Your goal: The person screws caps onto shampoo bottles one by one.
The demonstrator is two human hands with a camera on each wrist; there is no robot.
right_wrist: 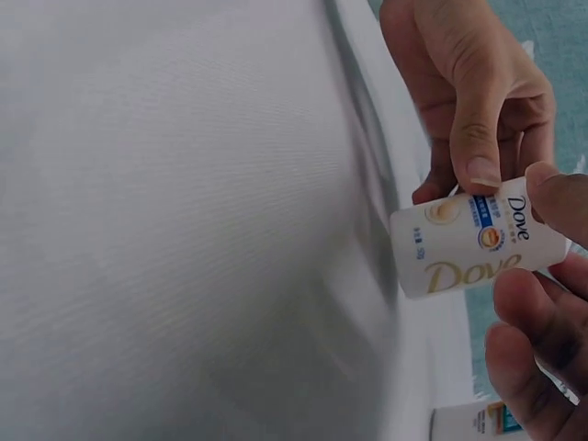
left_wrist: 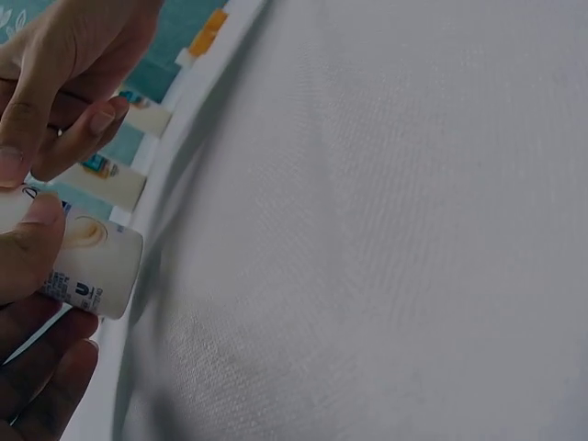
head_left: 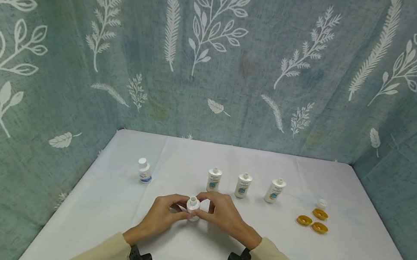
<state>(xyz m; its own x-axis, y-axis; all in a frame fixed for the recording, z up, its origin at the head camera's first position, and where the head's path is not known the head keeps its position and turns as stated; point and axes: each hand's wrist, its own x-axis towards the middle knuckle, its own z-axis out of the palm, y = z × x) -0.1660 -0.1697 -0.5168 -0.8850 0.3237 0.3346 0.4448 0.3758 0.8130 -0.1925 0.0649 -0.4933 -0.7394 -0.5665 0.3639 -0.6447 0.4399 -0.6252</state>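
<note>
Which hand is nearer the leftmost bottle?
Left. The left hand is in front and right of the leftmost bottle; the right hand is farther right, across the held bottle.

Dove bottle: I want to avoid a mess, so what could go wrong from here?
The Dove bottle looks uncapped, so tilting it might spill any contents. The left hand and right hand hold it by the fingers, so it could slip. The standing bottle just beyond the right hand might get knocked over.
</note>
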